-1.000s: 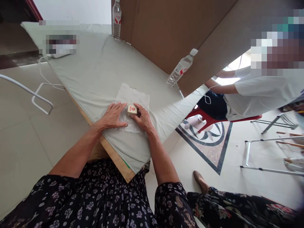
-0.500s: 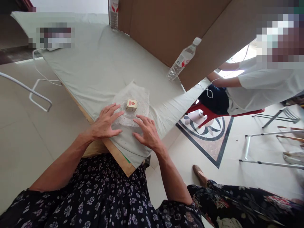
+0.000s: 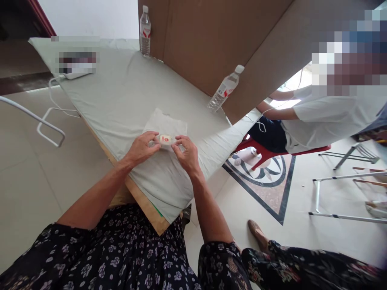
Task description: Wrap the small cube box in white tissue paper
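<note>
A small tan box with a red mark [image 3: 165, 139] lies on a white wrapping sheet [image 3: 165, 122] spread on the grey-green table cover [image 3: 121, 92]. My left hand [image 3: 141, 148] pinches at the box's left end, thumb and fingers closed on the sheet's near edge. My right hand [image 3: 188, 155] pinches the same edge at the box's right end. The near part of the sheet is drawn up against the box, which shows only between my fingertips.
Two plastic water bottles [image 3: 145, 31] [image 3: 223, 89] stand by a large brown cardboard panel [image 3: 211, 44]. A white charger and cable [image 3: 74, 74] lie at the far left. A seated person in white [image 3: 326, 117] is at the right, on a red chair [image 3: 260, 149].
My hands lay flat on the sheet half a second ago, fingers spread. Now both have closed in on the box, pinching the sheet's near edge up against it.
</note>
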`<state>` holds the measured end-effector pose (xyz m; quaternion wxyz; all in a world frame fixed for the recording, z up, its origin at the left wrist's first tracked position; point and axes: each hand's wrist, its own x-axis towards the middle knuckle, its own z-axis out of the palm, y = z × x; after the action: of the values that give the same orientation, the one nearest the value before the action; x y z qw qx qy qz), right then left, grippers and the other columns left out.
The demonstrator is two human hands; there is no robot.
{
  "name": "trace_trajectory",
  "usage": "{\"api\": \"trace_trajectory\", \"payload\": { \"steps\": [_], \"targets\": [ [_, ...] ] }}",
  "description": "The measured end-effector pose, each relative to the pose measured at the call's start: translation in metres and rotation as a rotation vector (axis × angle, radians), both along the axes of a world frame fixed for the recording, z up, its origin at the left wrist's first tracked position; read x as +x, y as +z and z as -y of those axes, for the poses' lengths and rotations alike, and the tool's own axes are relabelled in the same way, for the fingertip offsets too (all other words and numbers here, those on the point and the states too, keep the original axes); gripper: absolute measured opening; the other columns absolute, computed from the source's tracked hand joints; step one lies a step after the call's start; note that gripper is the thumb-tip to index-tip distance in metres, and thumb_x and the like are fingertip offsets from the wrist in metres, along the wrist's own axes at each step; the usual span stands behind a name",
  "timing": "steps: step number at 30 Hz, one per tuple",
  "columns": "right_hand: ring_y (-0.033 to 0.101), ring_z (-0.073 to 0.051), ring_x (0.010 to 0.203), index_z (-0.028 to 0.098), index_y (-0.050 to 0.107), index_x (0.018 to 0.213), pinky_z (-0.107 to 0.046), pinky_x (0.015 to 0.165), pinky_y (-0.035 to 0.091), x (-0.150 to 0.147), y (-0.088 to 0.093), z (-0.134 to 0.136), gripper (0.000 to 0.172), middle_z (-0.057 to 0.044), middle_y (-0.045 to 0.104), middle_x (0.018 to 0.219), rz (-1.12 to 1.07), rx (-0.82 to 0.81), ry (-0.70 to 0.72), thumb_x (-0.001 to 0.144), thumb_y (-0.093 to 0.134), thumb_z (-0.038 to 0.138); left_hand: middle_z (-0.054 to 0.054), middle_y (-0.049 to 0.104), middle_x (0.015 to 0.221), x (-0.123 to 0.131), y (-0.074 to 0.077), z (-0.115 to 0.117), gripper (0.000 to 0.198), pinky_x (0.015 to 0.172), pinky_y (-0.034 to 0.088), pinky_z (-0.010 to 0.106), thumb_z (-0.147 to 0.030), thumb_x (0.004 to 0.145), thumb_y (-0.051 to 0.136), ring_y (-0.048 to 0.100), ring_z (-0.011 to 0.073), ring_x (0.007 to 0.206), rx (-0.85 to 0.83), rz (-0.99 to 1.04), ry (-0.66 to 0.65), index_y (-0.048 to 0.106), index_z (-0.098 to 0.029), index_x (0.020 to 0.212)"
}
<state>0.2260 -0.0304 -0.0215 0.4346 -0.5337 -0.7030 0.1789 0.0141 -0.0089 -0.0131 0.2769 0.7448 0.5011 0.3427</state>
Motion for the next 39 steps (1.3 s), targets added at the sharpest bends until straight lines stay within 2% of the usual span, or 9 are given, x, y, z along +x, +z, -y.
{"api": "trace_trajectory", "payload": {
  "steps": [5, 9, 14, 17, 22, 28, 32, 34, 39],
  "targets": [
    [0.071, -0.022, 0.102, 0.023, 0.059, 0.076, -0.039, 0.095, 0.055, 0.001, -0.009, -0.038, 0.024, -0.009, 0.077, 0.107, -0.256, -0.2, 0.032, 0.083, 0.066, 0.045, 0.009, 0.078, 0.109, 0.013, 0.002, -0.025, 0.023, 0.084, 0.053, 0.033, -0.042, 0.077, 0.065, 0.069, 0.0236, 0.098, -0.157, 0.157, 0.072, 0.065, -0.019, 0.078],
    [0.064, -0.016, 0.078, 0.022, 0.06, 0.077, -0.031, 0.077, 0.053, -0.003, -0.018, -0.046, 0.028, -0.002, 0.072, 0.085, -0.397, -0.333, 0.051, 0.079, 0.067, 0.049, 0.0, 0.065, 0.073, 0.019, -0.002, -0.03, 0.023, 0.066, 0.044, 0.027, -0.04, 0.071, 0.066, 0.057, 0.0151, 0.071, -0.255, 0.258, 0.123, 0.065, -0.018, 0.078],
    [0.059, -0.014, 0.073, 0.023, 0.061, 0.08, -0.029, 0.073, 0.051, -0.006, -0.024, -0.038, 0.026, 0.001, 0.067, 0.078, -0.388, -0.318, 0.055, 0.079, 0.068, 0.048, 0.0, 0.063, 0.075, 0.017, -0.002, -0.017, 0.024, 0.065, 0.041, 0.026, -0.04, 0.068, 0.069, 0.053, 0.0138, 0.071, -0.285, 0.311, 0.113, 0.064, -0.018, 0.077],
    [0.063, -0.017, 0.078, 0.023, 0.063, 0.088, -0.033, 0.078, 0.054, -0.004, -0.021, -0.031, 0.025, -0.001, 0.071, 0.084, -0.292, -0.275, 0.003, 0.084, 0.065, 0.047, 0.0, 0.065, 0.076, 0.014, -0.001, -0.011, 0.024, 0.066, 0.042, 0.027, -0.041, 0.068, 0.069, 0.054, 0.0144, 0.071, -0.301, 0.314, 0.104, 0.064, -0.018, 0.076],
    [0.065, -0.026, 0.111, 0.025, 0.07, 0.098, -0.048, 0.104, 0.047, -0.003, 0.001, -0.003, 0.017, -0.009, 0.076, 0.112, 0.104, 0.086, -0.229, 0.098, 0.055, 0.034, 0.0, 0.064, 0.071, 0.014, -0.002, -0.015, 0.021, 0.063, 0.04, 0.026, -0.039, 0.069, 0.069, 0.053, 0.014, 0.068, -0.284, 0.253, 0.085, 0.064, -0.018, 0.072],
    [0.063, -0.028, 0.117, 0.024, 0.073, 0.115, -0.043, 0.099, 0.047, -0.025, 0.004, 0.013, 0.023, -0.01, 0.075, 0.126, 0.469, 0.077, 0.095, 0.099, 0.056, 0.022, 0.0, 0.064, 0.073, 0.01, -0.001, -0.019, 0.02, 0.067, 0.044, 0.027, -0.038, 0.071, 0.065, 0.054, 0.0148, 0.07, -0.238, 0.194, 0.069, 0.064, -0.018, 0.074],
    [0.06, -0.028, 0.116, 0.027, 0.07, 0.12, -0.043, 0.096, 0.043, -0.031, 0.0, 0.008, 0.024, -0.009, 0.073, 0.125, 0.551, 0.072, 0.091, 0.102, 0.054, 0.024, 0.001, 0.068, 0.088, -0.006, 0.001, -0.018, 0.034, 0.075, 0.048, 0.029, -0.036, 0.069, 0.064, 0.06, 0.017, 0.078, -0.233, 0.166, 0.095, 0.066, -0.018, 0.097],
    [0.059, -0.028, 0.113, 0.028, 0.069, 0.121, -0.043, 0.093, 0.042, -0.032, 0.003, 0.005, 0.023, -0.009, 0.073, 0.122, 0.594, 0.075, 0.099, 0.102, 0.056, 0.027, 0.0, 0.066, 0.083, -0.013, 0.002, -0.018, 0.042, 0.073, 0.048, 0.03, -0.032, 0.069, 0.061, 0.059, 0.017, 0.074, -0.244, 0.132, 0.139, 0.065, -0.018, 0.108],
    [0.055, -0.029, 0.103, 0.028, 0.07, 0.113, -0.043, 0.087, 0.038, -0.036, 0.01, -0.003, 0.016, -0.011, 0.07, 0.115, 0.704, 0.059, 0.11, 0.102, 0.058, 0.032, 0.002, 0.065, 0.08, -0.014, 0.002, -0.017, 0.041, 0.078, 0.051, 0.035, -0.024, 0.076, 0.059, 0.064, 0.0226, 0.078, -0.239, -0.143, 0.297, 0.066, -0.017, 0.116]
  ]
}}
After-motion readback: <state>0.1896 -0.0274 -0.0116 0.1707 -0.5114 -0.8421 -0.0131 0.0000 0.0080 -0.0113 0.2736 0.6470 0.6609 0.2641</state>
